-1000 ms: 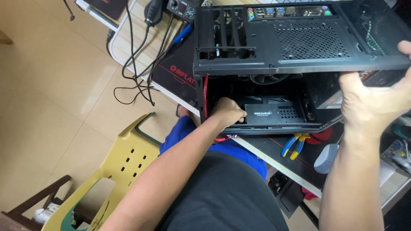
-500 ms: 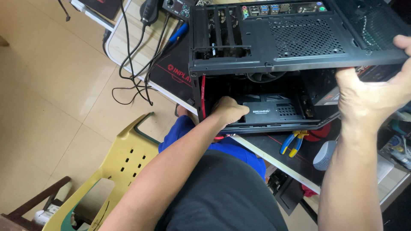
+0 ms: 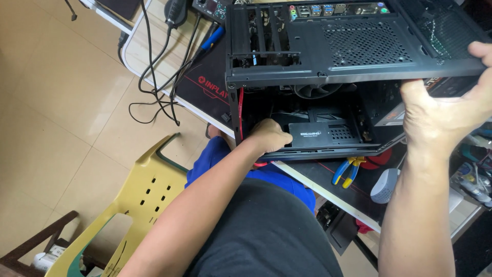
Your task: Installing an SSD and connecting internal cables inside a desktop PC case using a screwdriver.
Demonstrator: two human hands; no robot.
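Computer case point(image 3: 353, 56): black metal, tipped on its side at the edge of the table point(image 3: 307, 180), its perforated rear panel and port row facing up toward the camera, its open side facing the person
Inside the case: a flat black drive point(image 3: 310, 135) lies on the lower tray; a fan point(image 3: 318, 90) shows in the shadow above it; a red cable point(image 3: 240, 115) runs down the left inner edge
Left hand point(image 3: 269, 136): reaches into the open side, fingers curled closed at the tray's left end, just beside the drive; what they grip, if anything, I cannot tell
Right hand point(image 3: 441, 110): holds the case's right end, thumb up over the top edge, fingers wrapped around the frame, gripping it
Table: a black mat point(image 3: 207, 95) with red print lies under the case; black cables point(image 3: 154, 77) hang off the far left edge toward the floor
Under the case's front edge: pliers point(image 3: 348, 172) with blue and yellow handles lie on the mat, a grey rounded object point(image 3: 384, 185) near them to the right
Person: seated, black shirt, blue shorts
Floor side: a yellow plastic chair point(image 3: 136, 205) stands just left of the person on beige tiles
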